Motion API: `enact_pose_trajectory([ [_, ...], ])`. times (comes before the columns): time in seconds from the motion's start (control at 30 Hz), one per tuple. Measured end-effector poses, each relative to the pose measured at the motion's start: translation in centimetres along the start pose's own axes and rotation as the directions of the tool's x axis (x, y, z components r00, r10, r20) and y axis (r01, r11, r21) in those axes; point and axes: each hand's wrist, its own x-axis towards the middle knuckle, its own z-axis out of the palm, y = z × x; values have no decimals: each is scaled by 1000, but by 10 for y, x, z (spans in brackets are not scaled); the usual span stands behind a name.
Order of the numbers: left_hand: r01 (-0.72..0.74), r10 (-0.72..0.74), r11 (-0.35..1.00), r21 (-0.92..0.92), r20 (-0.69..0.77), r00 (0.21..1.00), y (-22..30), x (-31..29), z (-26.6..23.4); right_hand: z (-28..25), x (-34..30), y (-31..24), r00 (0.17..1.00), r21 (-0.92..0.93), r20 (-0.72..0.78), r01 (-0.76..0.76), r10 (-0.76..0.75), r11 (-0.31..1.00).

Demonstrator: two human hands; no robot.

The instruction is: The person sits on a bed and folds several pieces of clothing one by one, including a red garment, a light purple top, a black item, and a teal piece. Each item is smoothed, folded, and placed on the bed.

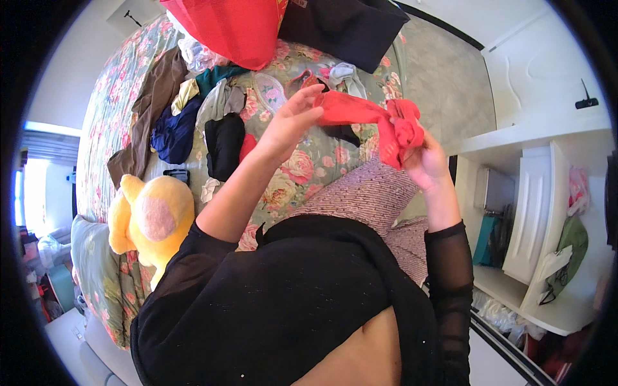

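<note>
Above the bed, a red sock [351,109] is stretched sideways between my two hands. My left hand [291,126] pinches its left end between thumb and fingers. A bunched, folded part of the red fabric fills my right hand [426,162], whose fingers are partly hidden behind it. Below the sock, a black piece of clothing [347,134] lies on the flowered bedspread [299,167]. Left of my left forearm are a folded black garment [223,147] and a bit of red cloth [247,147].
A navy garment [174,135], brown trousers [151,96] and several other clothes are spread on the bed's left. A yellow plush toy [161,209] sits beside my left arm. Red [225,26] and black bags [347,29] stand at the far side. An open white cabinet [537,212] is on the right.
</note>
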Motion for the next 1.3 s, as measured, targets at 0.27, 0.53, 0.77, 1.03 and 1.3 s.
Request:
enact_pose_trajectory([
  [0.27, -376, 536, 503, 778, 60, 842, -18, -22, 34, 4, 14, 15, 979, 175, 204, -35, -1, 984],
  [0.53, -455, 561, 311, 835, 225, 797, -21, -42, 64, 20, 12, 26, 990, 73, 140, -39, 28, 997],
  [0.77, 95, -92, 994, 62, -59, 994, -40, -22, 42, 19, 19, 28, 998, -154, -40, -47, 41, 987],
  [1.03, 147, -170, 910, -387, -24, 985, -23, -39, 23, 1, 41, 21, 983, -628, -97, 60, -154, 776],
  [1.3, 61, -59, 998, -34, 40, 997, -33, -41, 25, 33, 21, 38, 865, -878, 402, 457, -300, 143],
])
